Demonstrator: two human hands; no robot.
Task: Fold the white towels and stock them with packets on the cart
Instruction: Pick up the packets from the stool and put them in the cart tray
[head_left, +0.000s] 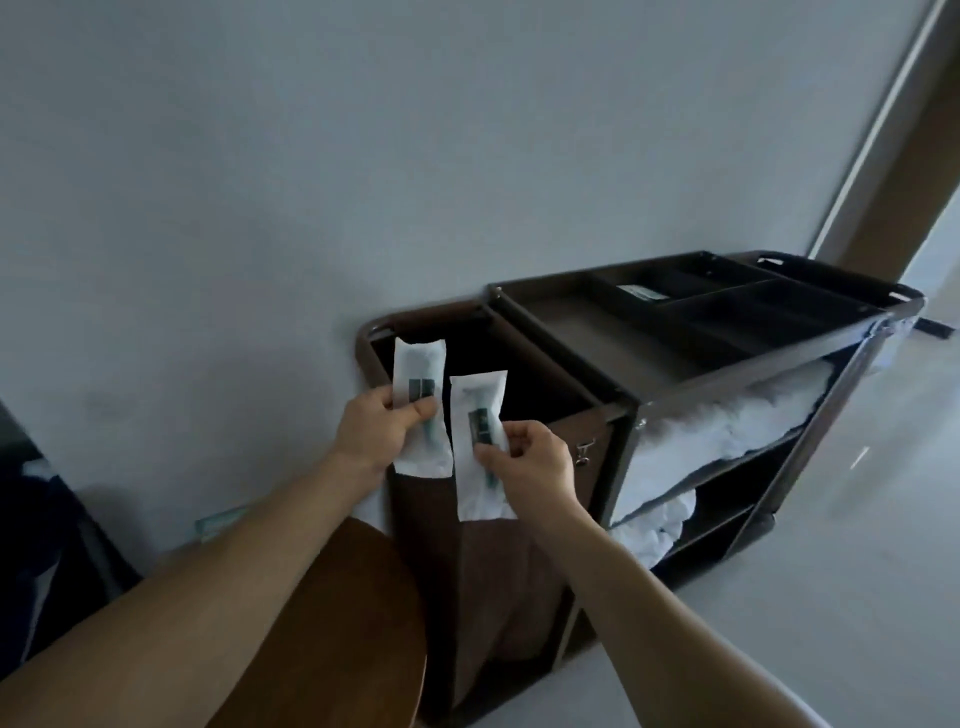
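Packets stand one to each hand, held side by side in front of the dark open mouth of the laundry bag (498, 571) at the near end of the cart (571, 325). The left hand (382, 434) pinches the left packet (415, 358) between thumb and curled fingers, low on the wrapper. The right hand (530, 462) pinches the right packet (480, 499) the same way, about its middle. Both packets are white and roughly upright, and a dark item shows through each wrapper. Their inner edges lie just beside each other; whether they touch I cannot tell. The cart stands against a grey wall (311, 156). On its top sits a black divided tray (737, 312), and a flat pale-labelled item (641, 292) lies in one rear compartment. White towels (717, 431) lie bunched along the upper shelf, and more towels (654, 525) are heaped loosely on the shelf below. A round wooden table (353, 597) sits under the left forearm, just beside the laundry bag
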